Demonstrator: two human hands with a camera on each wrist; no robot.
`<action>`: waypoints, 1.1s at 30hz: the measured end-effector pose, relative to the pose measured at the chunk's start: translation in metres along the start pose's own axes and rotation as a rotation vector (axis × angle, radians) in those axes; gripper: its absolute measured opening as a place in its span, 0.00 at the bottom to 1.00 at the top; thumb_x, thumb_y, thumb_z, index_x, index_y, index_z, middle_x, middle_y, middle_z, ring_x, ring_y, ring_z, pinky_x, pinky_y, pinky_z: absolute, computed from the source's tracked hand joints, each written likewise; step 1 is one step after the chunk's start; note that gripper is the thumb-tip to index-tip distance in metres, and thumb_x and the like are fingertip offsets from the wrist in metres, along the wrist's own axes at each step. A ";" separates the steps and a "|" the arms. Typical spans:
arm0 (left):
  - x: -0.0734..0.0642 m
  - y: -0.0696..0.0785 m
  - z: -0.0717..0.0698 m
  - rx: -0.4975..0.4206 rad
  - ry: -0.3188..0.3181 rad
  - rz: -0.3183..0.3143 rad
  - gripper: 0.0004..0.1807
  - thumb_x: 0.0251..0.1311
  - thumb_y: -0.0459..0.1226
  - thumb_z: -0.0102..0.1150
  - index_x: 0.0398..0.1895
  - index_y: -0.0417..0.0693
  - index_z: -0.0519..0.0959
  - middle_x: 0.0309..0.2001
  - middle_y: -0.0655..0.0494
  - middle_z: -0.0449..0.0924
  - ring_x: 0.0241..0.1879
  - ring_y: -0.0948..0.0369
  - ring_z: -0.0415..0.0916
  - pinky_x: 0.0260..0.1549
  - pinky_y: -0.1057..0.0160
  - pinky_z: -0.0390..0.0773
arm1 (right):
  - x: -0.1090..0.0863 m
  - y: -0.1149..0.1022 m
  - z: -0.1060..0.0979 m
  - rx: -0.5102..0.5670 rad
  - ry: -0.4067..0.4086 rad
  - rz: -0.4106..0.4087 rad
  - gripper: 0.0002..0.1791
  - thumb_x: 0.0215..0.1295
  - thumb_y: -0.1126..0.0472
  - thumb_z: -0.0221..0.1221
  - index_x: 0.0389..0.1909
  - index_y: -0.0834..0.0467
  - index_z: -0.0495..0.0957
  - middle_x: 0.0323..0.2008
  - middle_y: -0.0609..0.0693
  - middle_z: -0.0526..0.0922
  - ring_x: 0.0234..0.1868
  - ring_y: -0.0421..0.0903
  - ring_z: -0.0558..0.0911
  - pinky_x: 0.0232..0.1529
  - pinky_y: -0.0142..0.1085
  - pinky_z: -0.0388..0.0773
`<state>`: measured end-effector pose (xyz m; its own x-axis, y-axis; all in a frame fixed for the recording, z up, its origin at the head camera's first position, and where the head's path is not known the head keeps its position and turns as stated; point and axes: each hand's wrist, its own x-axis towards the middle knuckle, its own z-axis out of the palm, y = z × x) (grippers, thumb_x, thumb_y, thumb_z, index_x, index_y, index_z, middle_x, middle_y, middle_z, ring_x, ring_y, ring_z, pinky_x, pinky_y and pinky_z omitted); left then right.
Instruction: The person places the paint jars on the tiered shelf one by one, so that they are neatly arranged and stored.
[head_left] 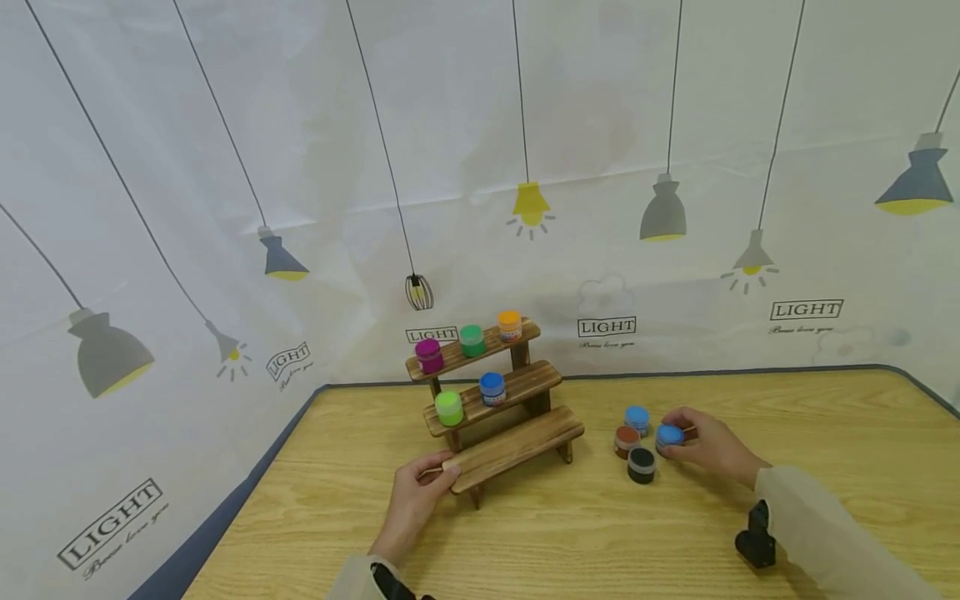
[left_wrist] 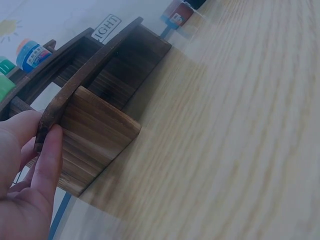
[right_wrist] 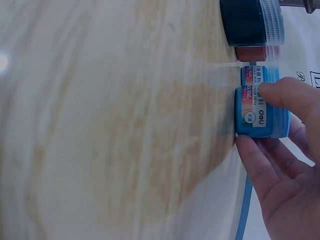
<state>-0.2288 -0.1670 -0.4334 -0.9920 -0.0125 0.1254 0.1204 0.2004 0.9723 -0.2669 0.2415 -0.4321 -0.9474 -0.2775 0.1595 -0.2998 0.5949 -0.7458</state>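
My left hand point(head_left: 416, 496) pinches the left end of the lowest step of a three-tier wooden stand point(head_left: 517, 450); the left wrist view shows thumb and fingers at that edge. On the top step stand a purple paint jar point(head_left: 430, 356), a green one point(head_left: 472, 341) and an orange one point(head_left: 510, 326). The middle step bears a lime jar point(head_left: 449, 408) and a darker blue jar point(head_left: 492, 389). At the right, my right hand point(head_left: 712, 450) grips a light blue paint jar point(right_wrist: 255, 117) between thumb and fingers, close over the table.
Beside the gripped jar stand another light blue jar point(head_left: 637, 421), a reddish-brown jar point(head_left: 627, 442) and a black jar point(head_left: 641, 465). The wooden table point(head_left: 540, 542) meets a white wall covering point(head_left: 465, 242) printed with lamps, right behind the stand.
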 end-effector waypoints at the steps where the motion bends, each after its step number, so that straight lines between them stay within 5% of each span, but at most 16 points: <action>1: 0.000 0.000 0.000 0.000 0.001 -0.001 0.20 0.53 0.35 0.60 0.46 0.30 0.74 0.48 0.39 0.73 0.36 0.60 0.75 0.30 0.70 0.75 | 0.000 0.000 0.000 -0.003 0.004 -0.002 0.21 0.53 0.64 0.62 0.44 0.70 0.69 0.40 0.61 0.74 0.41 0.57 0.74 0.40 0.45 0.74; 18: 0.000 -0.003 0.001 -0.012 0.010 -0.009 0.20 0.53 0.35 0.60 0.46 0.30 0.74 0.49 0.39 0.73 0.39 0.57 0.75 0.31 0.69 0.75 | -0.009 -0.021 -0.012 -0.075 0.088 -0.101 0.25 0.57 0.56 0.59 0.51 0.68 0.69 0.45 0.62 0.74 0.42 0.57 0.75 0.38 0.45 0.74; 33: 0.000 -0.002 -0.001 -0.028 -0.014 -0.005 0.20 0.54 0.35 0.59 0.48 0.30 0.73 0.51 0.39 0.72 0.40 0.56 0.75 0.32 0.69 0.76 | 0.008 -0.065 -0.003 -0.051 -0.010 -0.197 0.25 0.57 0.57 0.59 0.53 0.66 0.69 0.43 0.59 0.75 0.41 0.54 0.76 0.35 0.39 0.75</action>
<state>-0.2295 -0.1686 -0.4354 -0.9930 0.0005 0.1183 0.1166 0.1731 0.9780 -0.2555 0.2027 -0.3798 -0.8686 -0.3999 0.2926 -0.4851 0.5656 -0.6669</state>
